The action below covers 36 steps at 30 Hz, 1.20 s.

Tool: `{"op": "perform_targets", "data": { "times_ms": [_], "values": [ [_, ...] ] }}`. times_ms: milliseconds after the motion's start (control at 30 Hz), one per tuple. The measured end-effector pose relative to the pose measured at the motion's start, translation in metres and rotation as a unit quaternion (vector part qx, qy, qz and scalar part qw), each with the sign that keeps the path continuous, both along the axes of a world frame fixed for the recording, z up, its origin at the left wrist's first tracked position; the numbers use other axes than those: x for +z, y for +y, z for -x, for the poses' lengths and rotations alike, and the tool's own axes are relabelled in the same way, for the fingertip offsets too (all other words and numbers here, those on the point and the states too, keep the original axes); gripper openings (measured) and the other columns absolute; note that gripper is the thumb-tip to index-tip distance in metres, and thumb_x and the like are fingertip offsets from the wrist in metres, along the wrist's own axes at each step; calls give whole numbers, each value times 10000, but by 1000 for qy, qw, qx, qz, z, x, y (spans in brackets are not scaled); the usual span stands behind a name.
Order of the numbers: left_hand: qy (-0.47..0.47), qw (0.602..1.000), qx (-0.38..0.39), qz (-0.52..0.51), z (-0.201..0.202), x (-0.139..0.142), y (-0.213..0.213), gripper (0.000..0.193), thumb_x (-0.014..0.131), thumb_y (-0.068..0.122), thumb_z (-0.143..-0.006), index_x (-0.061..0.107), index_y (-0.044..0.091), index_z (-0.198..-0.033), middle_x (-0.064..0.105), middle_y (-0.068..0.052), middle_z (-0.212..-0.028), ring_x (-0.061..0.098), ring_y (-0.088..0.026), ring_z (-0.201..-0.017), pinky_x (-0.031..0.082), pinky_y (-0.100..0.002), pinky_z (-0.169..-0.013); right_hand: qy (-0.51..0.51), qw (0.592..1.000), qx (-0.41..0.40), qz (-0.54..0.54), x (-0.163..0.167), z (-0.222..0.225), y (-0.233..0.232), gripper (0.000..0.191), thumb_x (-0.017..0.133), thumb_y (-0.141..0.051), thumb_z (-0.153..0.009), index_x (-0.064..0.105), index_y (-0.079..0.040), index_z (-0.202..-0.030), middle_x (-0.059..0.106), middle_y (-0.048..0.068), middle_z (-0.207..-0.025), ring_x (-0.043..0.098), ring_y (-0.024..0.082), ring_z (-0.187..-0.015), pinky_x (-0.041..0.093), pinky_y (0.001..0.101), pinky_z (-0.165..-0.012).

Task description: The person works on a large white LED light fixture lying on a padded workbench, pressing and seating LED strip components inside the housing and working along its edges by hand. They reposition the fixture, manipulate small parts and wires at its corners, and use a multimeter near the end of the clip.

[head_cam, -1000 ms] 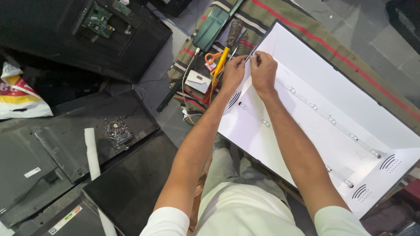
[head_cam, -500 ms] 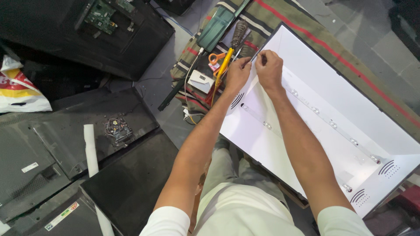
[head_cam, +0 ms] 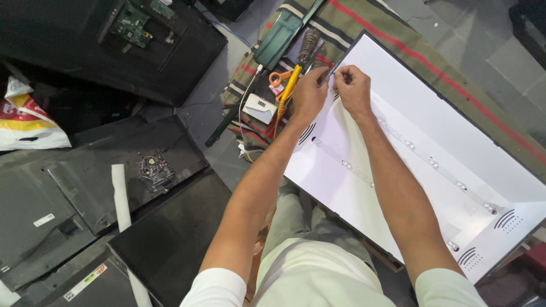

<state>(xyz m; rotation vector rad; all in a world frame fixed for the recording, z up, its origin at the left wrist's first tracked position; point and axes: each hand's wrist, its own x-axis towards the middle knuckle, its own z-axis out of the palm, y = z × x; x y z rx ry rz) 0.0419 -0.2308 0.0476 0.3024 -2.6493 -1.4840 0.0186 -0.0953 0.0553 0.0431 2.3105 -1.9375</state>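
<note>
Head view shows the left hand (head_cam: pixel 309 94) and right hand (head_cam: pixel 352 90) close together at the far corner of a white backlight panel (head_cam: pixel 432 148), fingers pinched around something too small to tell. An LED strip (head_cam: pixel 435 165) runs along the panel, which rests on a striped cloth (head_cam: pixel 341 28); a yellow-handled tool (head_cam: pixel 288 90) lies just beside the left hand.

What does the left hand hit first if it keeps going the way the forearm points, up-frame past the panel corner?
Probably the soldering iron just beyond the left hand, lying on the striped cloth by the white panel. Depth is unclear from one view.
</note>
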Motion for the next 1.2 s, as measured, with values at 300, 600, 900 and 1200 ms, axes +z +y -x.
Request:
{"op": "perform_targets", "data": {
  "times_ms": [300,600,900,1200],
  "values": [
    [124,960,-164,192,20,4,-6,166,666,72,-849,711,125,-1001,673,-72,-938,692,-304,-876,532,-453,-749,-20,998,12,57,-3,2,3,94,627,-38,-1052,644,43,-1006,671,35,-782,634,75,-666,527,242,-598],
    [65,938,-247,235,42,4,-12,99,643,70,-861,670,87,-955,679,-98,-991,692,-320,-881,525,-455,-740,-38,989,-19,145,-4,-2,5,135,598,-61,-1065,663,54,-1088,688,58,-893,687,101,-752,599,260,-668],
    [53,957,-250,141,71,32,-8,56,668,133,-887,694,84,-878,724,-118,-888,698,-358,-882,518,-488,-745,24,990,-86,109,2,-1,-1,137,631,5,-1021,663,69,-1138,722,74,-967,713,115,-829,615,262,-663],
    [84,972,-219,30,-8,40,-16,68,654,97,-908,663,30,-913,683,-173,-853,674,-370,-798,509,-458,-671,-20,997,-53,57,28,-57,14,134,647,-61,-1042,715,54,-1038,734,79,-818,675,95,-690,555,243,-612]
  ]
}}
